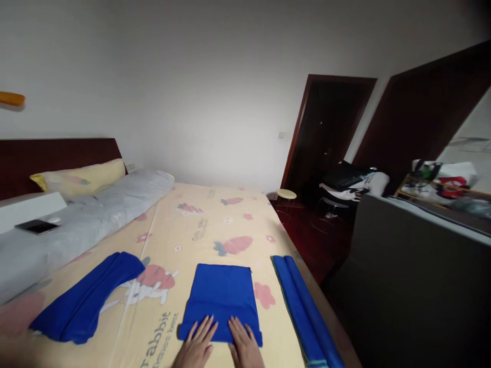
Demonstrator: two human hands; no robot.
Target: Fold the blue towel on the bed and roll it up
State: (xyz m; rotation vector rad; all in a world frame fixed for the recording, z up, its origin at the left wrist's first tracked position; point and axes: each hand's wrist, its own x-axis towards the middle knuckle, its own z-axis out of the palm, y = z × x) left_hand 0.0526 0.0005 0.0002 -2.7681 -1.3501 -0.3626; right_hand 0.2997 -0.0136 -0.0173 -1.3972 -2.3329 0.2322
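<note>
Both hands (220, 345) flat on folded blue cloth (222, 296), bed (199, 225)

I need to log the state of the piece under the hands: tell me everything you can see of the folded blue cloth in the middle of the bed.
The folded blue cloth is plain bright blue, soft fabric like a towel, folded into a neat flat rectangle. It lies on the yellow printed bedsheet, between two other blue cloths. The left hand and right hand press flat on its near edge, fingers spread open.
</note>
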